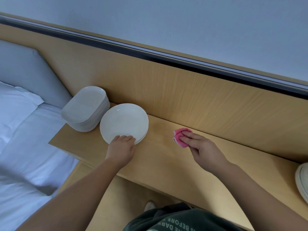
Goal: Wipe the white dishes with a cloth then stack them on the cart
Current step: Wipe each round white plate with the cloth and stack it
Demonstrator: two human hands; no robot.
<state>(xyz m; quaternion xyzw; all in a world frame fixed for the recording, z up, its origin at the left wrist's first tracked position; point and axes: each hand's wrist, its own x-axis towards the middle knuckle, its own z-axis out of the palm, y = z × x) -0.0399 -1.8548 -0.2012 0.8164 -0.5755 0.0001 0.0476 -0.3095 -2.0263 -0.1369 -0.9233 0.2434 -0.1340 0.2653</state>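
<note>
Hands sit apart on the surface: left hand (122,145) curls fingers over the near rim of the round plate (124,120), right hand (201,148) presses flat on the pink cloth (179,135), well to its right.

Your shirt (176,217) is dark green with pale printed lettering, "BEFORE" and "DARK" legible upside down. Your left hand (121,148), right hand (200,147) and forearms are bare. One pale shoe (149,206) visible.
</note>
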